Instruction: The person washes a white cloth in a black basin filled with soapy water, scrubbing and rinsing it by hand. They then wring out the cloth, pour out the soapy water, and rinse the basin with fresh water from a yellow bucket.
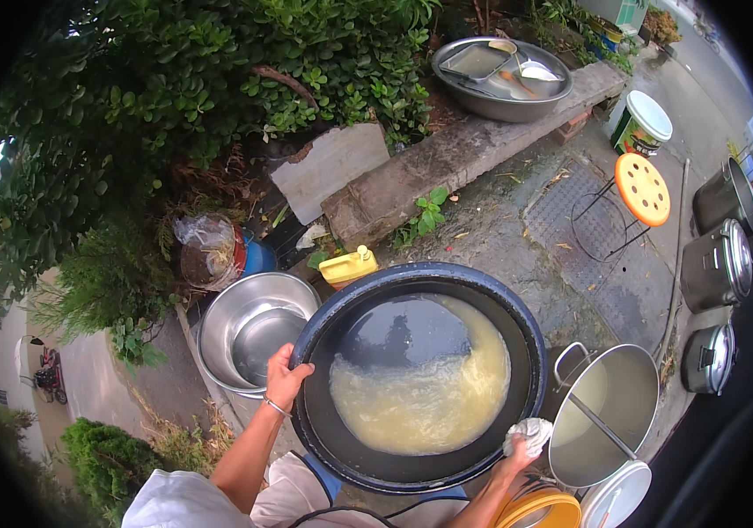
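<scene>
A large black round basin [310, 317] spreads out before me, with cloudy yellowish liquid [409, 409] swirling in its bottom. My left hand [286, 377] grips the basin's left rim, thumb over the edge; a bangle circles that wrist. At the lower right rim is my right hand [520, 451], with a wadded white cloth [531, 434] in its fingers. The cloth lies against or very near the rim. Just right of it stands a tall metal stockpot [643, 396] holding pale liquid, a long metal rod [601, 426] leaning inside.
Left of the basin sits a stainless steel bowl [218, 336]. Behind are a yellow jug [348, 266] and a concrete ledge [429, 171] bearing a metal basin [502, 111] with utensils. An orange stool [642, 189], a bucket [637, 125] and lidded pots [706, 277] stand rightward; a yellow-rimmed bucket [548, 505] is close by.
</scene>
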